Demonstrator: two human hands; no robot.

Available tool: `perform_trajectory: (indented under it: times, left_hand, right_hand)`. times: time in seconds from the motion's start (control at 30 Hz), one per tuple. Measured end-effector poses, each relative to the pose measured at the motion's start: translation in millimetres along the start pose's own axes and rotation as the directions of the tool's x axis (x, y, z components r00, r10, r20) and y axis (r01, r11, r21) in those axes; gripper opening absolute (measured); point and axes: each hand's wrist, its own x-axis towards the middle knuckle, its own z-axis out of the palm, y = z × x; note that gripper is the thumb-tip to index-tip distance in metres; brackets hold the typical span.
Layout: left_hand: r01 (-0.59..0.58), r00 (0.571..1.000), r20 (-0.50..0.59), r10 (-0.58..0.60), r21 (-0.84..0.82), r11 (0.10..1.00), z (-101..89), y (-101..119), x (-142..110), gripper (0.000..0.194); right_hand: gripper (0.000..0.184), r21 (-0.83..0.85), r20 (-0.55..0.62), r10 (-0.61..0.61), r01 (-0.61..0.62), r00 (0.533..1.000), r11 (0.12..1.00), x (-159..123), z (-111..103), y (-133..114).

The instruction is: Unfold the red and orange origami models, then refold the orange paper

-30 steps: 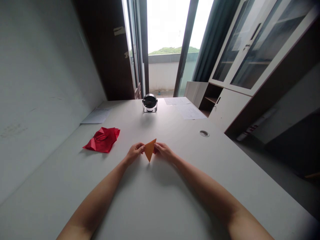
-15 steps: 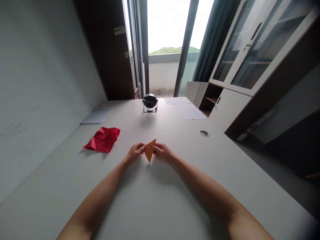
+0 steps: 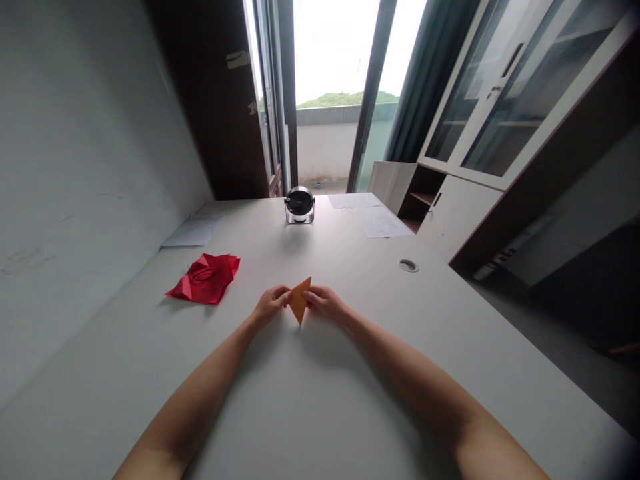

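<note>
Between my two hands is a small piece of folded orange paper (image 3: 299, 303), pointed at the top right and at the bottom. My left hand (image 3: 273, 301) pinches its left edge between thumb and fingers. On the opposite edge, my right hand (image 3: 324, 301) grips it the same way, thumb in front. The paper stands tilted just above the white table (image 3: 320, 400), its lower tip close to the surface; whether it touches I cannot tell. Some of the fingers are hidden behind the paper.
A crumpled red bag (image 3: 206, 280) lies to the left. At the far edge stands a round black-and-silver device (image 3: 300, 205) on a bracket. Paper sheets lie at back left (image 3: 193, 231) and back right (image 3: 383, 222). A cable hole (image 3: 409, 266) is on the right.
Both hands keep their hold on the folded orange paper. Its lower tip has shifted very slightly to the right; otherwise nothing has visibly moved.
</note>
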Motion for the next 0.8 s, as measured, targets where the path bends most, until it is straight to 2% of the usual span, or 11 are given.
perform_trajectory:
  times: [0.8]
  left_hand:
    - [-0.018,1.0,0.006,0.018,0.042,0.999,-0.8,2.1,-1.4,0.032]
  right_hand:
    - [0.046,-0.038,0.021,-0.02,0.02,1.0,0.999,0.1,-1.3,2.8]
